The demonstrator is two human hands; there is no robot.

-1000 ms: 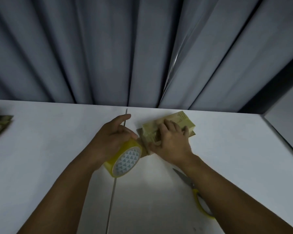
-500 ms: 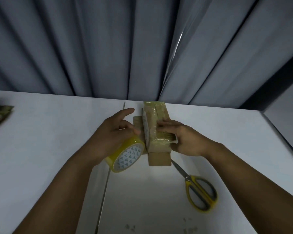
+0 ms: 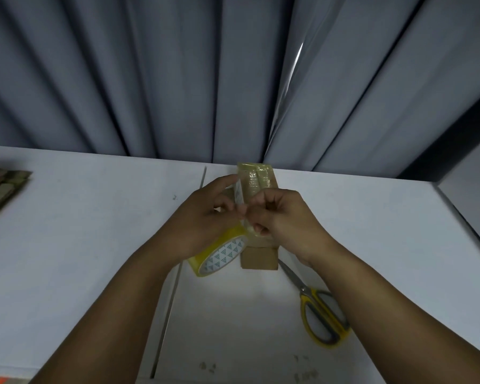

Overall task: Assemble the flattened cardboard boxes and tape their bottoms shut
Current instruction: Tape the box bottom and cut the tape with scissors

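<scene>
Your left hand (image 3: 203, 217) is wrapped round the yellow tape roll (image 3: 219, 256), thumb on top and fingers curled over the rim. It holds the roll tilted just off the worktop (image 3: 94, 245), so the patterned core faces you. Your right hand (image 3: 283, 220) is right up against it, knuckles bent, with thumb and forefinger pinched together on what looks like the loose end of the tape. That bit is small and shiny, so it's hard to make out more than that.

The box (image 3: 258, 178) stands directly behind both hands, close to the far edge of the worktop and about halfway along it. Its top face is glossy with tape, and plain brown cardboard pokes out below your right wrist. The roll sits just beside the box's left side; I can't tell whether they touch.

The scissors (image 3: 319, 314) lie toward the near right, blades shut and pointing at the box, yellow handles nearest you, just beside your right forearm. A pile of flattened boxes (image 3: 0, 187) sits at the left edge, well apart from everything else. A thin seam (image 3: 178, 278) runs from the far edge to the near edge, passing under your left arm. A grey curtain (image 3: 178, 79) hangs behind the far edge.
</scene>
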